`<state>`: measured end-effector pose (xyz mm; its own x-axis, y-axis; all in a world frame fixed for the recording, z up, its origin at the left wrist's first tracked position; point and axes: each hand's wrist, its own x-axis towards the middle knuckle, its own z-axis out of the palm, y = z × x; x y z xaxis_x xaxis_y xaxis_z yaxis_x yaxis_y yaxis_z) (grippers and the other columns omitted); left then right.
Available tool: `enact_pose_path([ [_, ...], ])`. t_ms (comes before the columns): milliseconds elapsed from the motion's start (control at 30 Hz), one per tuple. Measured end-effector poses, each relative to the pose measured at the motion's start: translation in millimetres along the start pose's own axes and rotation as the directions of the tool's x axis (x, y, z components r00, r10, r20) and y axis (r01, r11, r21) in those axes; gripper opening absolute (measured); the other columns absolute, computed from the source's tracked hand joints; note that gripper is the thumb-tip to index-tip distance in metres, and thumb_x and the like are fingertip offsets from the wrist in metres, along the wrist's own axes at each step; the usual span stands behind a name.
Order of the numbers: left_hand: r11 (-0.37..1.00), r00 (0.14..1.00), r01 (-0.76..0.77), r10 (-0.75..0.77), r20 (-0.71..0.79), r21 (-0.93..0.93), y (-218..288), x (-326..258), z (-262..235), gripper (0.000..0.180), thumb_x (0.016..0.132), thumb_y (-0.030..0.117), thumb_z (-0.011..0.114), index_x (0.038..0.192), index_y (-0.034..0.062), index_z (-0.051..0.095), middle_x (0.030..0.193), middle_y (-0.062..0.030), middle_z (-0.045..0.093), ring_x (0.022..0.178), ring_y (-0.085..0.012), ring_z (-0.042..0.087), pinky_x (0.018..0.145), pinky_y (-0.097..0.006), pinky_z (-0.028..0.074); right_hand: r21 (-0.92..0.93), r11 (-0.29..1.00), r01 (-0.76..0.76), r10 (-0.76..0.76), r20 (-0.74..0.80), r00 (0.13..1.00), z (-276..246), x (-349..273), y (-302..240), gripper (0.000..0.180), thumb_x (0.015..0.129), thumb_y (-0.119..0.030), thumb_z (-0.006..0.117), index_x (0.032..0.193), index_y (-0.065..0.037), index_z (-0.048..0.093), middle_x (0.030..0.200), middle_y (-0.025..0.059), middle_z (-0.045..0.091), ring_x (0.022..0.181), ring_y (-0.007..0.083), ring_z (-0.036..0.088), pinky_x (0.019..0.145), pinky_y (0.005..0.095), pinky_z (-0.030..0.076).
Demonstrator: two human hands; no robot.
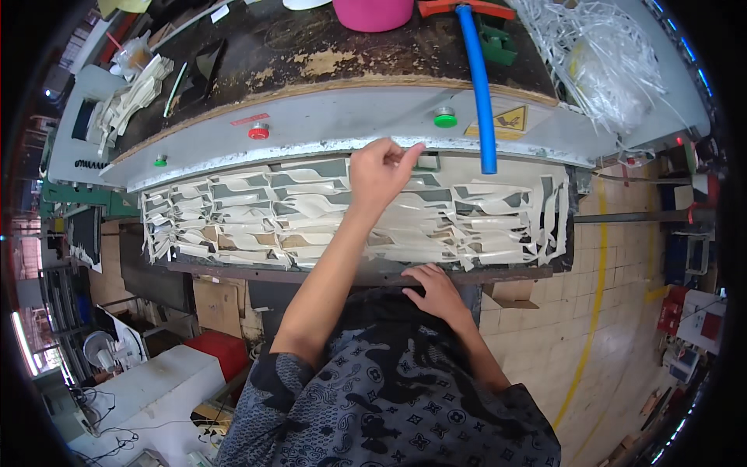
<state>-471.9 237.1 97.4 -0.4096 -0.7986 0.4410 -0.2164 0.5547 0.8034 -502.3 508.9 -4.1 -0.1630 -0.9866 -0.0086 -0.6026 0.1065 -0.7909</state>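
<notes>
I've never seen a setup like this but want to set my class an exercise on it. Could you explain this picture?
No robot here: a person works bare-handed, filmed by a wide head-worn camera looking down, which bends straight edges. In front lies a pale sheet full of openings. The left hand is over it, fingers curled; whether it holds anything is unclear. The right hand is at the near edge, seemingly empty. Beyond, a grey panel carries a red button and a green button. The worn dark top bears a pink container and a blue-handled tool.
</notes>
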Motion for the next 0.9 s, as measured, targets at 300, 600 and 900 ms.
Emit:
enact_pose_path([
  [300, 0.976, 0.997, -0.014, 0.03, -0.072, 0.216, 39, -24, 28, 0.049, 0.091, 0.038, 0.088, 0.066, 0.0011, 0.068, 0.055, -0.0132, 0.063, 0.046, -0.0262, 0.058, 0.05, -0.039, 0.046, -0.015, 0.996, 0.083, -0.084, -0.125, 0.989, 15, -16, 6, 0.038, 0.086, -0.018, 0.086, 0.119, -0.007, 0.071, 0.122, 0.0116, 0.074, 0.118, 0.035, 0.066, 0.11, 0.0447, 0.049],
  [600, 0.965, 0.934, -0.006, -0.088, 0.347, 0.263, -42, -176, -72, 0.033, 0.092, 0.033, 0.086, 0.088, 0.0015, 0.077, 0.071, -0.0137, 0.07, 0.064, -0.0313, 0.068, 0.063, -0.041, 0.053, -0.032, 0.995, 0.094, -0.098, -0.214, 0.972, 16, -21, 5, 0.037, 0.088, -0.02, 0.085, 0.119, -0.009, 0.069, 0.119, 0.0127, 0.072, 0.12, 0.0371, 0.064, 0.111, 0.0475, 0.048],
  [900, 0.919, 0.89, -0.073, -0.116, 0.441, 0.388, -57, -244, -117, 0.048, 0.077, 0.023, 0.095, 0.117, 0.0046, 0.075, 0.107, -0.0202, 0.068, 0.108, -0.0435, 0.065, 0.094, -0.051, 0.053, -0.108, 0.994, 0.012, -0.038, -0.244, 0.969, 14, -23, -6, 0.04, 0.083, -0.026, 0.09, 0.114, -0.009, 0.071, 0.11, 0.0137, 0.07, 0.113, 0.0369, 0.064, 0.102, 0.0479, 0.048],
])
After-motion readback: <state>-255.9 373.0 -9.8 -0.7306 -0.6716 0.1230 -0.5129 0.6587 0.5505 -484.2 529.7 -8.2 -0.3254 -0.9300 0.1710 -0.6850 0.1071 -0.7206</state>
